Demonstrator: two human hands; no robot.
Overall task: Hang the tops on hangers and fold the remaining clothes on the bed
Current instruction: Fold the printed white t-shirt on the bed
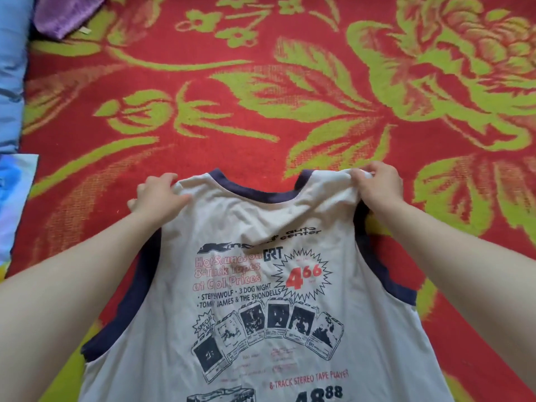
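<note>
A cream sleeveless top point(261, 314) with navy trim and printed graphics lies spread on the red and green floral bedspread point(261, 97), neckline pointing away from me. My left hand point(158, 195) grips the top's left shoulder strap, thumb lying on the cloth. My right hand point(377, 188) pinches the right shoulder strap, bunching the fabric there. No hanger is in view.
A purple garment point(63, 13) lies at the far left corner of the bed. Light blue fabric point(11, 68) runs along the left edge, with a pale blue printed piece point(14, 198) below it.
</note>
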